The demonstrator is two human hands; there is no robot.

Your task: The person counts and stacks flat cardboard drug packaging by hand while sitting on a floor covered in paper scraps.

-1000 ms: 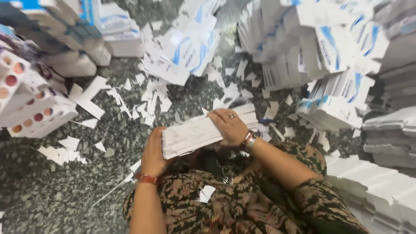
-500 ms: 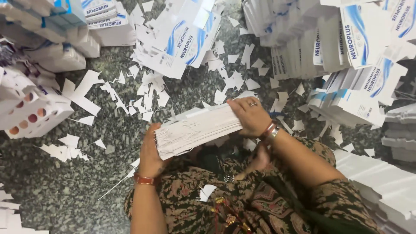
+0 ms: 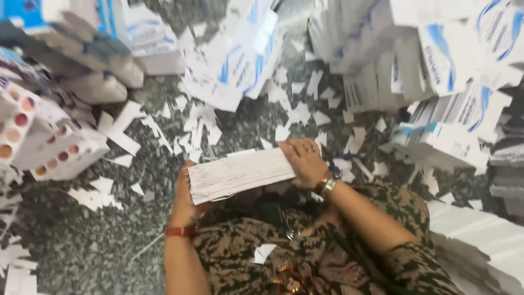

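Head view, looking down at a speckled grey stone floor (image 3: 82, 257) and the person's lap in patterned brown fabric.

Both hands hold one thick stack of flat white card sheets (image 3: 240, 173), lying roughly level across the lap, near centre. Left hand (image 3: 183, 199) cups the stack's left end from below; its fingers are hidden behind the sheets, so can't tell how they sit. Red band on that wrist. Right hand (image 3: 303, 159) lies on top of the stack's right end, fingers pressed together and curled over the far edge; ring on one finger, bangles at the wrist.

Packages:
- Far left: heap of white cartons with blue panels (image 3: 93, 38), tumbled, blurred.
- Left edge: white cartons with rows of coloured round dots (image 3: 49, 147) in red, orange and pink, lying tilted.
- Far centre: pile of flat white-and-blue printed cartons (image 3: 240, 54), fanned out.
- Far right to right: stacked white cartons with blue swoosh marks (image 3: 453, 71), some on edge, some slumped.
- Near right: plain white flat stacks (image 3: 480, 240) beside the right arm.

White paper offcuts (image 3: 191, 125) are scattered over the floor between the piles, thickest just beyond the held stack; one scrap (image 3: 263, 252) lies on the lap.
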